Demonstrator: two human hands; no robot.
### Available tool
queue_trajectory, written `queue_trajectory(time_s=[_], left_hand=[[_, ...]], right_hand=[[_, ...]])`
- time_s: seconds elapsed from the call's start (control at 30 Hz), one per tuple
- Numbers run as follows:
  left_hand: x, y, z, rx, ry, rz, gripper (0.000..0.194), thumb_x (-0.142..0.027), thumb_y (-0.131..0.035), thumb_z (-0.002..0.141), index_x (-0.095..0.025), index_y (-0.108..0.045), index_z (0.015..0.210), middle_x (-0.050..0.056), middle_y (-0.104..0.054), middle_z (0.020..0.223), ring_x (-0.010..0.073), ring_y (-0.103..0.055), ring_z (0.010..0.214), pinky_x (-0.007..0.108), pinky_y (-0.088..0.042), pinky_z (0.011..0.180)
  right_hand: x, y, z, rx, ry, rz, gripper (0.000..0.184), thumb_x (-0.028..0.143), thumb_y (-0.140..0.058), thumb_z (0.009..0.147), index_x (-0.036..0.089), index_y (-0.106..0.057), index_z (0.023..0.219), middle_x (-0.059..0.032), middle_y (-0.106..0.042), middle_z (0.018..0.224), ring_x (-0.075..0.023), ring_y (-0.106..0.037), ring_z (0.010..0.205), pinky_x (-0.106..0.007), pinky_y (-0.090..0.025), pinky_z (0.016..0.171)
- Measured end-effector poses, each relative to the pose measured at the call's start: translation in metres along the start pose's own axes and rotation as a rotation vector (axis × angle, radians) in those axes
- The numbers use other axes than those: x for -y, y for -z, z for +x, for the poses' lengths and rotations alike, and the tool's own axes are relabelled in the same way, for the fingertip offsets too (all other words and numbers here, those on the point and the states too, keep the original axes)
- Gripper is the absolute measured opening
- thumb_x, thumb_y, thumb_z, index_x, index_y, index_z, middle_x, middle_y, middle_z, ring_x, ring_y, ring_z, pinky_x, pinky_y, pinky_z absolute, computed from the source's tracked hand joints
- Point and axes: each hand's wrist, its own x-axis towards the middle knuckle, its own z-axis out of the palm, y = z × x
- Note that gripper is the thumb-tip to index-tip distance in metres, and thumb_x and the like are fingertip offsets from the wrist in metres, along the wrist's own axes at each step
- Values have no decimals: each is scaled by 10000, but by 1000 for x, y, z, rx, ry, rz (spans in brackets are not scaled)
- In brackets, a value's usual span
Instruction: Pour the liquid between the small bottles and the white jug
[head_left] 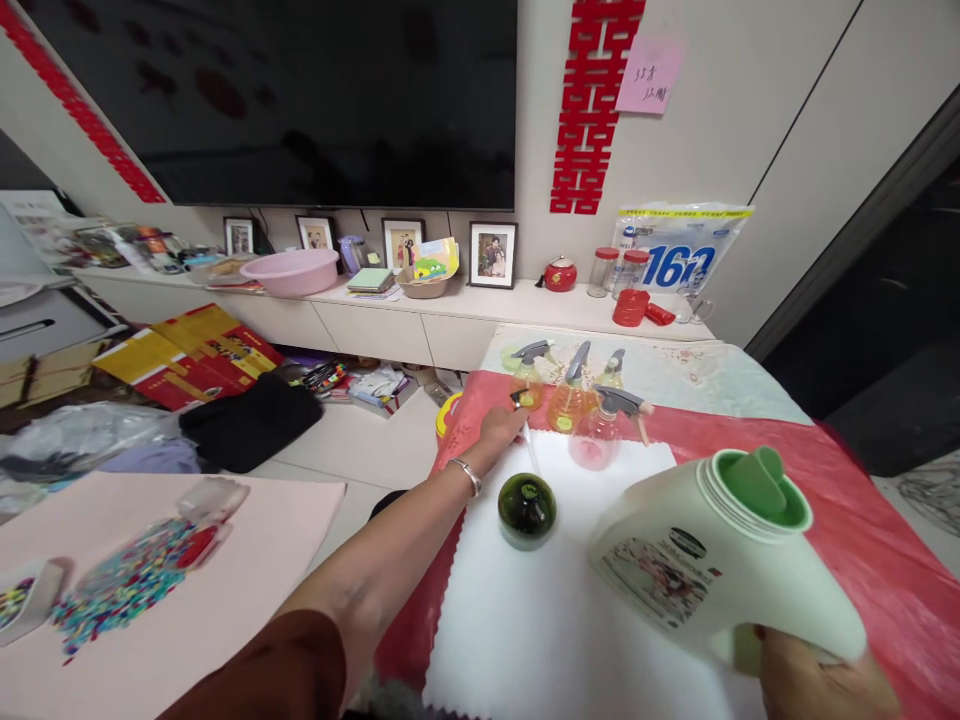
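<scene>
My right hand (821, 675) is closed round the handle of a pale green detergent jug (720, 560), tilted over the white mat (517, 620). The jug's cap is off and its green pouring spout (761, 480) shows. My left hand (501, 432) is closed on a spray head (519, 400), whose white dip tube (532, 448) hangs down; the fingers hide part of it. Below it stands a round dark green bottle (527, 510), apart from both hands. Spray bottles with grey triggers stand behind, among them an orange one (568, 405) and a pink one (594, 445).
A red cloth (810, 470) covers the table. To the left, a pink board (285, 520) carries spilled coloured beads (124, 580). At the back, a long white cabinet (360, 325) holds a pink basin (292, 272), picture frames and glass jars (602, 272).
</scene>
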Motion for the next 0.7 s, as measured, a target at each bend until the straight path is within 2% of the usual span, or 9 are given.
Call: queue_trajectory(time_s=[0.1, 0.27, 0.37, 0.43, 0.5, 0.63, 0.7], left_hand=[[-2, 17, -17, -106, -111, -203, 228, -405, -596, 933, -185, -583, 877, 1, -656, 663, 158, -678, 623, 269, -543, 616], [-16, 61, -59, -257, -324, -458, 210, -432, -530, 943, -231, -500, 993, -54, -645, 749, 97, -637, 611, 229, -542, 633], [-19, 80, -92, -257, -631, -686, 271, -431, -677, 859, -217, -531, 939, -68, -605, 663, 96, -598, 576, 213, -513, 586], [-16, 82, -111, -233, -722, -683, 306, -441, -721, 837, -212, -553, 950, -74, -590, 644, 94, -583, 565, 217, -514, 590], [-9, 78, -124, -210, -733, -631, 327, -450, -735, 828, -217, -556, 971, -72, -586, 666, 95, -574, 568, 226, -516, 599], [6, 61, -131, -176, -741, -483, 298, -433, -721, 824, -242, -576, 1002, -41, -595, 758, 119, -578, 640, 255, -511, 644], [12, 54, -130, -195, -716, -407, 265, -424, -702, 824, -252, -594, 995, -20, -619, 798, 139, -598, 681, 278, -519, 678]], right_hand=[[4, -3, -1, -24, 2, 34, 317, 441, -627, 613, 163, -591, 760, -26, -518, 688, -179, -471, 610, -287, -390, 545], [6, -5, -3, -39, 38, 71, 285, 431, -632, 615, 173, -546, 699, -6, -494, 696, -147, -428, 615, -279, -380, 556], [14, -4, -4, -49, 46, 61, 290, 442, -622, 610, 172, -550, 688, -3, -466, 659, -146, -413, 604, -274, -356, 526], [19, -3, -4, -58, 45, 57, 295, 451, -623, 606, 175, -550, 684, 1, -435, 638, -147, -405, 600, -273, -342, 512], [22, -3, -4, -69, 43, 55, 298, 458, -622, 597, 181, -541, 672, 5, -408, 628, -148, -398, 599, -275, -337, 511], [23, -3, -3, -60, 45, 57, 321, 473, -617, 570, 177, -547, 674, 0, -441, 644, -153, -417, 606, -286, -356, 535], [23, -3, -3, -55, 47, 60, 330, 484, -607, 566, 175, -551, 669, -4, -454, 641, -155, -424, 608, -284, -354, 538]])
